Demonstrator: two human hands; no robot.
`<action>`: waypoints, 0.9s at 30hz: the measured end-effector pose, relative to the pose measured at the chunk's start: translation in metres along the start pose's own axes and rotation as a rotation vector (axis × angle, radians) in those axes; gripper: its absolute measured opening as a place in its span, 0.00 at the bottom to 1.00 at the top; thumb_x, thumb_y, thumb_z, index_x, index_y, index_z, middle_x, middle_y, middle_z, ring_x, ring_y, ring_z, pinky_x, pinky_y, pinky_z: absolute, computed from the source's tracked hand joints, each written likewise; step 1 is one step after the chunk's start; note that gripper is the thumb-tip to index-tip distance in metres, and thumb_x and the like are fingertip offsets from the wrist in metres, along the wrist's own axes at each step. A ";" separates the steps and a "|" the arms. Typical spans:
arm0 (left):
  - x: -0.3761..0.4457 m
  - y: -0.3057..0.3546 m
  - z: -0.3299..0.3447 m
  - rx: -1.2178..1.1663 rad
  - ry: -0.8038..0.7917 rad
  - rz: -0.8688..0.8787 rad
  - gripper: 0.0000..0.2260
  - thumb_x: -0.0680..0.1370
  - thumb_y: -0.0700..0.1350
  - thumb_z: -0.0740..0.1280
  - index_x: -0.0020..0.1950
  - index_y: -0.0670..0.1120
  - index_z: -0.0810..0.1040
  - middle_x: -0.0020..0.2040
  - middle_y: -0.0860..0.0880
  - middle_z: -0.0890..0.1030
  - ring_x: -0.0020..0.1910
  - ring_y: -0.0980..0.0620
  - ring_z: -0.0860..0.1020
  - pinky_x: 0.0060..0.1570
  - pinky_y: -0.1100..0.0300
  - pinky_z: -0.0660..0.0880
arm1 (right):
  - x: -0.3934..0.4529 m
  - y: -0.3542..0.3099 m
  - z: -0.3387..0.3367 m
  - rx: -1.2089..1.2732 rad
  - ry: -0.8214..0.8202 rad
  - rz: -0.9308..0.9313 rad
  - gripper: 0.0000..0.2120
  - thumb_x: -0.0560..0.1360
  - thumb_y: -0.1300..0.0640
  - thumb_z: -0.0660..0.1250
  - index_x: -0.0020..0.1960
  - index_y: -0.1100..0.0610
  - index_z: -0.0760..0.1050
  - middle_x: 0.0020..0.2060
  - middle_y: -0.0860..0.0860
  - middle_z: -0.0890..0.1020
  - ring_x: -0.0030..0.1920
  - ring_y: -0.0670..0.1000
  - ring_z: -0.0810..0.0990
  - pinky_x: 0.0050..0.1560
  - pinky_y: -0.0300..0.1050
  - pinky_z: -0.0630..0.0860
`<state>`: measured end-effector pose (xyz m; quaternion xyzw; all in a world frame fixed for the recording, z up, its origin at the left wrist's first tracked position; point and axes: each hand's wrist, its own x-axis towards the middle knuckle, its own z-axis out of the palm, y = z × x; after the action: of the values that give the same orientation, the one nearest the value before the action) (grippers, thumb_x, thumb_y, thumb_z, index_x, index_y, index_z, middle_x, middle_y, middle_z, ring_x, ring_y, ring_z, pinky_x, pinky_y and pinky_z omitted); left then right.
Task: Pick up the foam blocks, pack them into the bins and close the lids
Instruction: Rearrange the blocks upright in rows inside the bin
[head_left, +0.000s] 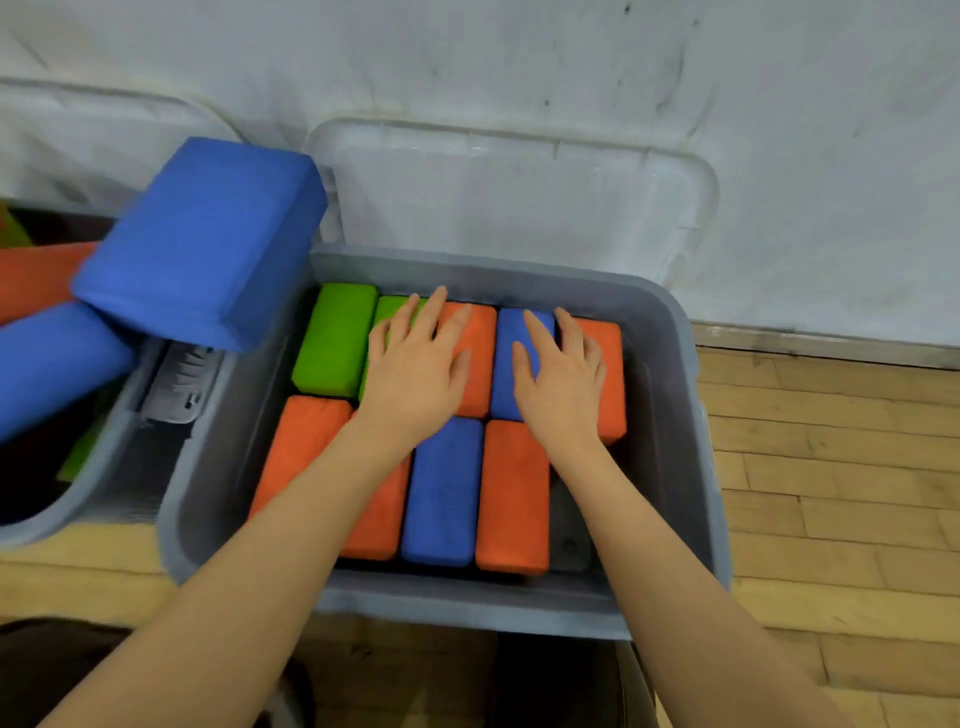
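The blocks (441, 488) are packed flat in the bin (670, 395), its lid (519, 187) open at 12 o'clock. They are pressed by the left hand (415, 379) and right hand (563, 384), both flat-fingered, grasping nothing. Being likely light and soft, each is best pinched across its long sides.

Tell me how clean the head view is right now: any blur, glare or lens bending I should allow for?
Head view: lighting is soft and even, with no hard shadows. The grey bin has smeared, soft rims, so there is some blur. The clear lid against the wall shows only faint glints. Wide-angle bending curves the floorboards at right. The left hand and right hand, flat on the blocks, read fairly sharp.
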<state>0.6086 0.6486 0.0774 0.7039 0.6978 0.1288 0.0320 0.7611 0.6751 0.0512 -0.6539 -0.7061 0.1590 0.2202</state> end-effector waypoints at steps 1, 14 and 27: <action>-0.001 -0.011 -0.015 0.017 0.035 -0.008 0.25 0.74 0.53 0.52 0.67 0.46 0.73 0.69 0.41 0.70 0.66 0.37 0.69 0.60 0.42 0.66 | 0.000 -0.018 0.000 0.045 0.010 -0.044 0.20 0.79 0.49 0.58 0.71 0.48 0.66 0.72 0.53 0.64 0.69 0.59 0.62 0.67 0.53 0.57; -0.038 -0.216 -0.093 0.195 0.065 -0.171 0.30 0.77 0.59 0.61 0.76 0.56 0.54 0.77 0.42 0.47 0.74 0.35 0.49 0.68 0.43 0.51 | 0.000 -0.205 0.080 0.103 -0.170 -0.428 0.31 0.73 0.34 0.54 0.74 0.40 0.57 0.73 0.59 0.59 0.68 0.60 0.67 0.67 0.60 0.62; -0.024 -0.248 -0.090 -0.069 0.239 -0.004 0.25 0.72 0.59 0.61 0.64 0.47 0.77 0.65 0.35 0.73 0.47 0.28 0.73 0.49 0.38 0.74 | -0.010 -0.224 0.094 0.423 -0.061 -0.359 0.26 0.78 0.59 0.64 0.73 0.57 0.61 0.72 0.58 0.65 0.70 0.53 0.64 0.60 0.21 0.54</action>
<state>0.3465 0.6188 0.1053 0.6806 0.6932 0.2358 -0.0268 0.5216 0.6503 0.0849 -0.4527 -0.7681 0.2811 0.3551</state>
